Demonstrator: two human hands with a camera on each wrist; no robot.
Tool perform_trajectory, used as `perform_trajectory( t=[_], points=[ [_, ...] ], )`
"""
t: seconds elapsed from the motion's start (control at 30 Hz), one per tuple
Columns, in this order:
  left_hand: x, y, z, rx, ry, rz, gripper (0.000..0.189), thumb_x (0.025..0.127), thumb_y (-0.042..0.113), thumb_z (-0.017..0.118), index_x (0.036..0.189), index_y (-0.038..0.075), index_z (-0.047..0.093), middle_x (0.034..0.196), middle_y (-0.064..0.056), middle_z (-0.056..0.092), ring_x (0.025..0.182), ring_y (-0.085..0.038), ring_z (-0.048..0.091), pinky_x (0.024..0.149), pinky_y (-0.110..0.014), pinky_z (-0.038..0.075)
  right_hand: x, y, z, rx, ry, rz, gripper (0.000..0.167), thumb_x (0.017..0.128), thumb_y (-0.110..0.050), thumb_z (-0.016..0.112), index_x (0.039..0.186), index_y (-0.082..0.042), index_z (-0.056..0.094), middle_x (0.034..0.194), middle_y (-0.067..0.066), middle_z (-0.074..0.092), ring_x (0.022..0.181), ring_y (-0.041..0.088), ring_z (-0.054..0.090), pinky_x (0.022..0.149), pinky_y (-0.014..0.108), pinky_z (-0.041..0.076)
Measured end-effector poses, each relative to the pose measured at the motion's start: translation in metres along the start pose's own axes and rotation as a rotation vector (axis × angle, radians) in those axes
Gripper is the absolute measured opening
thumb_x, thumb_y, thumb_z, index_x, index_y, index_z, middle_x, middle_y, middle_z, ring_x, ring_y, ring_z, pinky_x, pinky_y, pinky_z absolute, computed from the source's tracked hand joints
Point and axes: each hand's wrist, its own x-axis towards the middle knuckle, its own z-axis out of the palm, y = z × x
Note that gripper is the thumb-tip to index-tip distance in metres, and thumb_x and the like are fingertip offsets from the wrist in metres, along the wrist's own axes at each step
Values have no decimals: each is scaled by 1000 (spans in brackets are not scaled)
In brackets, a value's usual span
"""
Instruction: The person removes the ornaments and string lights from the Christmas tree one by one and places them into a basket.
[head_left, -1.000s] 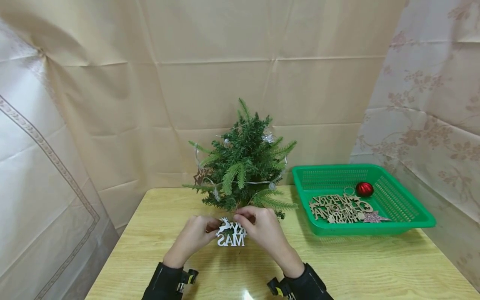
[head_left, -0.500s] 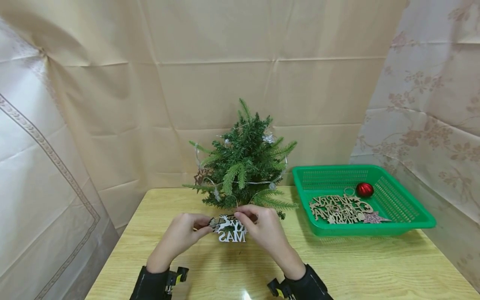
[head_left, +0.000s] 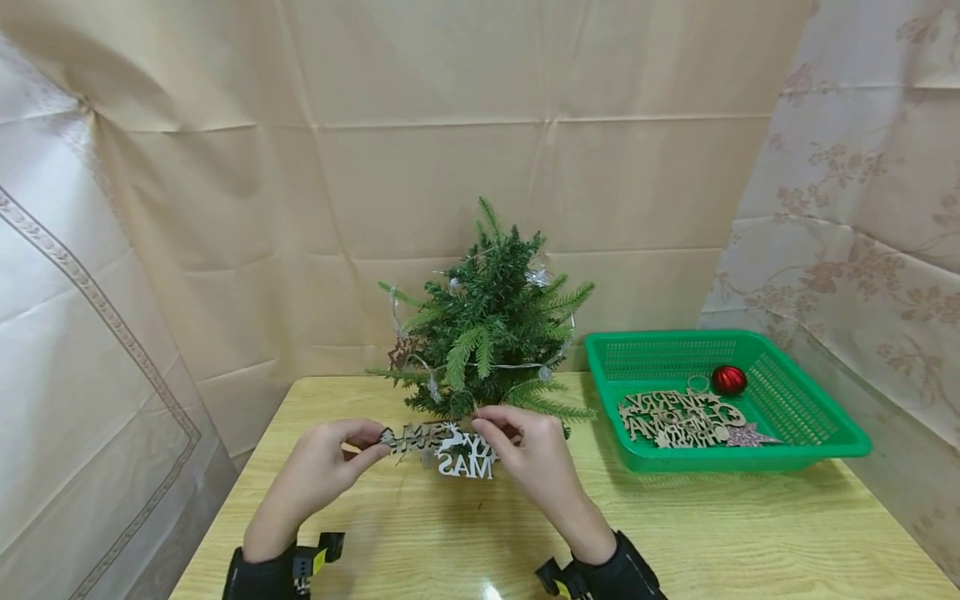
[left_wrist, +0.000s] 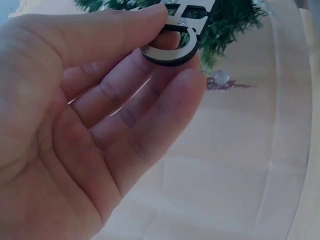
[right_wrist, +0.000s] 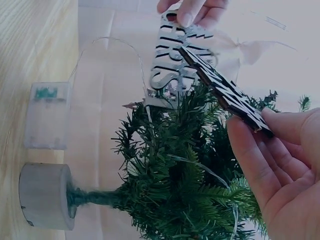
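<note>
The white cut-out ornament [head_left: 467, 457], its letters reading backwards in the head view, hangs in the air just in front of the lower branches of the small tree [head_left: 491, 333]. The right hand [head_left: 531, 454] pinches it between thumb and fingers; the right wrist view shows the grip at one end of the piece, its dark edge tilted. Beside it is a grey cut-out [head_left: 415, 437], also lettered, pinched at its outer end by the thumb and fingers of the left hand [head_left: 330, 462]. The two pieces overlap in the head view, though whether they touch cannot be told

Around the tree runs a wire light string [head_left: 510, 366], and a brown ornament [head_left: 402, 352] hangs at its left side. The right wrist view shows the tree's pale round base [right_wrist: 44, 195] and, near it, a translucent box [right_wrist: 46, 122] joined to a thin wire

To the right, on the wooden table [head_left: 720, 525], stands a green basket [head_left: 750, 458] holding a red ball [head_left: 729, 379], wooden lettering [head_left: 678, 417] and a pink glittery star [head_left: 744, 434]. Behind hangs a beige cloth [head_left: 420, 125], with a flower-patterned cloth [head_left: 885, 200] to the right
</note>
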Motion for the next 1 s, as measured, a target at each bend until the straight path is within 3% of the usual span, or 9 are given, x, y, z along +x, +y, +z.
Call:
perform_trajectory(
  t=[0.2, 0.4, 0.6, 0.73, 1.0],
  points=[
    [-6, -2, -8, -67, 59, 41, 11, 93, 16, 76, 103, 13, 76, 92, 8, 74, 84, -9, 70, 69, -26, 60, 0, 1, 0, 8, 17, -8, 11, 93, -11, 74, 102, -7, 78, 89, -1, 76, 69, 4, 67, 59, 21, 57],
    [-10, -3, -15, -119, 131, 20, 19, 91, 17, 79, 106, 7, 76, 93, 4, 74, 85, -12, 71, 71, -28, 60, 0, 2, -1, 64, 74, -74, 14, 92, -9, 75, 105, -7, 78, 92, 2, 76, 69, 9, 69, 57, 21, 57],
    [-13, -5, -19, -167, 148, 50, 20, 90, 13, 78, 109, 5, 75, 94, 2, 74, 87, -11, 70, 71, -28, 60, 1, 0, -5, 87, 69, -98, 15, 92, -7, 74, 106, -9, 78, 93, 3, 76, 68, 12, 69, 55, 22, 56],
    [-13, -3, -18, -215, 154, 105, 14, 90, 9, 78, 104, 8, 75, 93, -2, 74, 87, -9, 70, 70, -29, 61, 1, -4, -10, 106, 40, -63, 15, 93, -10, 74, 107, -13, 78, 94, 0, 76, 67, 13, 68, 51, 25, 53],
    [-10, 6, -12, -277, 161, 276, 16, 88, -1, 77, 101, 8, 76, 91, -9, 74, 84, -11, 71, 68, -29, 61, -1, -10, -19, 147, 0, -8, 14, 94, -15, 74, 107, -14, 80, 95, -3, 76, 71, 12, 68, 56, 27, 55]
  ],
)
